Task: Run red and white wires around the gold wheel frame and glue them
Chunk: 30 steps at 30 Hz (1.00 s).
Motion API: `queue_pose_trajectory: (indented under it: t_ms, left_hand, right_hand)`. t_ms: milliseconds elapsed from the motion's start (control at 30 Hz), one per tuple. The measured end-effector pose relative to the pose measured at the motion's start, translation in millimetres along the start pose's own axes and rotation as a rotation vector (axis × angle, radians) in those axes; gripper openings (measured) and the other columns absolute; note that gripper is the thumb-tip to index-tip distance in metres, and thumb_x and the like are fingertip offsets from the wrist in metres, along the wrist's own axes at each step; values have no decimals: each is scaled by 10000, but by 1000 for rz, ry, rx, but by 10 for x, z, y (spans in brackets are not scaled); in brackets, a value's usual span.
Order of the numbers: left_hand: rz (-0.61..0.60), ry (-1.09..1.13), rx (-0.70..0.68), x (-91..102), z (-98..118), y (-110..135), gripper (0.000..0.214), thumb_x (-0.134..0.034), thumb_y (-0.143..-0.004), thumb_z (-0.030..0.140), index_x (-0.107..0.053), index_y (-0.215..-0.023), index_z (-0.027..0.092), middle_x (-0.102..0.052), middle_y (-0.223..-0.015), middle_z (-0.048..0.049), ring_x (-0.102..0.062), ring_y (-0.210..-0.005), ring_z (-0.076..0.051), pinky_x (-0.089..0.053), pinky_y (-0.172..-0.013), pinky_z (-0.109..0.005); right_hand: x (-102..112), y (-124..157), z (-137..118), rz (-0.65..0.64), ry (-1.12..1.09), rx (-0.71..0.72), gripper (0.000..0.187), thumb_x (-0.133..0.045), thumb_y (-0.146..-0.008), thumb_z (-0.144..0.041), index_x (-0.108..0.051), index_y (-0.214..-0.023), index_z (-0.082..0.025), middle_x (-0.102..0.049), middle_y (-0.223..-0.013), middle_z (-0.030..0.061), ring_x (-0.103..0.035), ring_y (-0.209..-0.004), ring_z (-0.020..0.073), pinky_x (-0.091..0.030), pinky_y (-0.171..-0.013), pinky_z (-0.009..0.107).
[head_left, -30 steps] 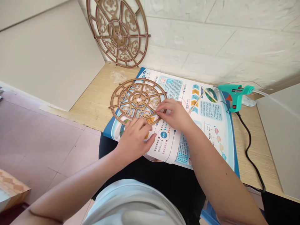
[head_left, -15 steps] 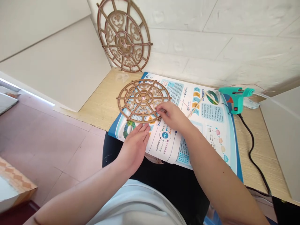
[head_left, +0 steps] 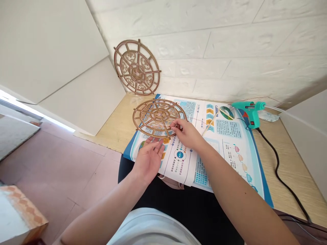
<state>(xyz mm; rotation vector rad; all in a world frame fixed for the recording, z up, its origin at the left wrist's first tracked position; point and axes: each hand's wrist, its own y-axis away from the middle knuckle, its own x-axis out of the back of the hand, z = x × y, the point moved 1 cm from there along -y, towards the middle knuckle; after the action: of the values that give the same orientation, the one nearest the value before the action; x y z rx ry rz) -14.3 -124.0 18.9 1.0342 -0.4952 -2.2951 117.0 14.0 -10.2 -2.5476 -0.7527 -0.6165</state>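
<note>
A brown openwork wheel (head_left: pixel 159 114), a round frame with spokes and scrollwork, lies on a printed sheet. My right hand (head_left: pixel 184 133) is at its near right edge, with thumb and forefinger pinched on a thin pale wire (head_left: pixel 163 126) that runs over the wheel. A thin reddish wire trails to the right behind that hand. Palm up, my left hand (head_left: pixel 149 160) is held open just off the wheel's near edge, fingers loosely curled with nothing in them. Whether my right fingertips also touch the wheel's rim I cannot tell.
A second, similar wheel (head_left: pixel 137 67) leans against the white wall. On the right a teal glue gun (head_left: pixel 249 114) lies with its black cord (head_left: pixel 277 163) trailing to the front. Thin sticks (head_left: pixel 211 124) rest on the printed sheet (head_left: pixel 184 173). White panels stand at both sides.
My left hand has rolled palm up and drawn slightly back from the wheel's edge. My right hand keeps its pinch at nearly the same place. The camera view has shifted.
</note>
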Motion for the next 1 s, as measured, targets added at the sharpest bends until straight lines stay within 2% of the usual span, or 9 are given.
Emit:
queue_pose_trajectory:
  t_ms: [100, 200, 367, 467, 567, 633, 733, 833, 1000]
  left_hand:
    - [-72, 7, -34, -27, 14, -127, 126, -629, -878, 121, -657, -977, 192, -739, -1093, -55, -714, -1109, -157, -567, -1014, -265]
    - [-124, -47, -28, -42, 76, -279, 67, -655, -890, 150, -701, -938, 156, -773, -1012, -65, -736, -972, -158, -594, -908, -259]
    - [-236, -201, 18, -46, 207, -360, 298, -695, -773, -10, -741, -1046, 102, -805, -1068, -104, -763, -958, -187, -607, -881, -280]
    - [-310, -271, 21, -59, 275, -289, 358, -728, -797, 29, -736, -1138, 136, -803, -1152, -102, -771, -1024, -214, -614, -914, -314]
    - [-379, -311, -2, -105, 341, -186, 400, -773, -803, 91, -726, -1189, 181, -801, -1173, -81, -768, -1059, -241, -612, -951, -367]
    - [-429, -360, -46, -163, 387, -131, 383, -796, -810, 142, -728, -1184, 197, -794, -1200, -76, -755, -1108, -268, -598, -997, -417]
    - [-533, -598, -265, -300, 446, -114, 294, -756, -870, 219, -736, -1164, 213, -775, -1253, -75, -690, -1251, -293, -516, -1135, -483]
    - [-637, -727, -423, -474, 448, -202, 284, -678, -908, 243, -724, -1188, 229, -760, -1281, -70, -674, -1267, -288, -498, -1157, -511]
    - [-736, -631, -384, -749, 307, -503, 266, -646, -881, 272, -713, -1132, 210, -778, -1192, -82, -730, -1116, -290, -581, -1029, -508]
  right_hand:
    - [-24, 33, -74, 9, -30, -7, 90, -539, -947, -222, -623, -914, -219, -667, -831, 24, -576, -695, 185, -454, -666, 333]
    - [-23, 69, -154, 6, -51, 8, 81, -571, -921, -193, -642, -889, -217, -658, -890, 30, -593, -766, 184, -473, -707, 336]
    - [50, 67, -230, 26, -65, 10, 83, -594, -918, -200, -665, -876, -216, -635, -976, 43, -604, -863, 189, -499, -787, 359]
    - [95, 54, -287, 29, -66, -14, 77, -602, -912, -203, -663, -867, -218, -664, -935, 34, -619, -833, 190, -509, -783, 371]
    - [191, 80, -429, 60, -31, -6, 75, -626, -908, -211, -679, -857, -226, -681, -951, 39, -633, -945, 224, -495, -877, 416]
    - [305, 103, -552, 89, 4, 4, 71, -641, -912, -225, -692, -864, -232, -680, -972, 44, -623, -999, 241, -470, -919, 436]
    - [512, 98, -673, 79, 35, 8, 86, -630, -926, -227, -688, -864, -237, -695, -904, 25, -633, -888, 216, -473, -826, 395]
    - [680, 53, -632, 96, 44, 28, 74, -642, -925, -239, -677, -859, -234, -714, -861, 13, -646, -820, 194, -484, -789, 368]
    - [769, 8, -298, 291, 34, 82, 78, -622, -965, -274, -664, -911, -236, -728, -889, 30, -673, -853, 197, -514, -799, 364]
